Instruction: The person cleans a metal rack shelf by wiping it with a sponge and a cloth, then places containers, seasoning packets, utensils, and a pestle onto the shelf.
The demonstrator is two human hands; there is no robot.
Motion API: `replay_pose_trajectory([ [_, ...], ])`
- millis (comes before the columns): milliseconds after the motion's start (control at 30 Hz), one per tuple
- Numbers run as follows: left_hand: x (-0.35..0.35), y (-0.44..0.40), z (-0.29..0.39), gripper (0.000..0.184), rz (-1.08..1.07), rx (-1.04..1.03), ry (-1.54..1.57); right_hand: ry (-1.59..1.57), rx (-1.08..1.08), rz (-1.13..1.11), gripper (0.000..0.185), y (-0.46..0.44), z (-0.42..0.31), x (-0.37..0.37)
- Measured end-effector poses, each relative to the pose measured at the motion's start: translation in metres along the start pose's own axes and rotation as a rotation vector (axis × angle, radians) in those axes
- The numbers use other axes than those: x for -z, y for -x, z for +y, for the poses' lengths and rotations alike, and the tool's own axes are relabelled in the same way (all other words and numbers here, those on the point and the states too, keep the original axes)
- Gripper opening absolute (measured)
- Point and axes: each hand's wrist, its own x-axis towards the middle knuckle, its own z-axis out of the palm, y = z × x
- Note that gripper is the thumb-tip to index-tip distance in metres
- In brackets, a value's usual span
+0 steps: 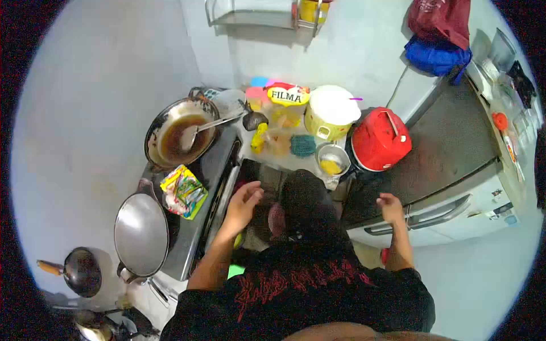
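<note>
My left hand (244,206) hangs in the air beside the front edge of the stove (213,170), its fingers loosely bent and apart, with nothing in them. My right hand (391,207) is raised in front of the fridge (449,136), fingers lightly curled, and no object shows in it. Nearest to the left hand on the stove lies a colourful plastic packet (185,192). A small metal pot (333,159) with something yellow inside sits ahead of the right hand, beside a red rice cooker or container (381,139).
On the stove stand a wok of brown oil (181,133) with a metal spatula (213,124) and a bare wok (142,234). A white-lidded bucket (332,111), a FILMA packet (288,94) and a teal cloth-like item (302,146) are by the wall. A rack (256,20) hangs above.
</note>
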Motion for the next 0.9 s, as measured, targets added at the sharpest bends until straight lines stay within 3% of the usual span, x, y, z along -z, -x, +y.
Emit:
replay_pose_trajectory([
  [133, -0.009, -0.041, 0.005, 0.037, -0.018, 0.018, 0.079, 0.031, -0.056, 0.105, 0.032, 0.001, 0.004, 0.002],
  [267, -0.021, -0.1, -0.001, 0.035, -0.09, 0.013, -0.066, -0.177, -0.108, 0.008, 0.03, -0.012, -0.034, -0.037],
  [367, -0.032, -0.143, 0.005, 0.034, -0.105, -0.08, -0.252, -0.192, 0.011, -0.099, 0.03, -0.053, -0.024, -0.084],
  [500, -0.063, -0.217, 0.057, 0.026, -0.072, -0.163, -0.232, -0.268, 0.15, -0.16, 0.028, -0.121, -0.072, -0.118],
  [567, -0.078, -0.279, 0.075, 0.024, 0.029, -0.33, -0.182, -0.081, 0.276, -0.325, 0.027, -0.165, -0.104, -0.123],
  [633, -0.085, -0.328, 0.148, 0.023, 0.124, -0.58, -0.378, 0.004, 0.345, -0.412, 0.028, -0.199, -0.111, -0.136],
  [700, -0.09, -0.383, 0.2, 0.023, 0.243, -0.875, -0.319, -0.04, 0.464, -0.772, 0.028, -0.237, -0.097, -0.152],
  [767, -0.088, -0.417, 0.271, 0.024, 0.289, -0.881, -0.368, -0.076, 0.521, -0.935, 0.029, -0.271, -0.124, -0.131],
  [833, -0.085, -0.451, 0.319, 0.025, 0.339, -0.889, -0.4, 0.374, 0.657, -0.918, 0.036, -0.284, -0.211, -0.058],
  [900, -0.075, -0.477, 0.355, 0.026, 0.436, -0.911, -0.463, 0.61, 0.719, -0.875, 0.039, -0.308, -0.254, -0.019],
])
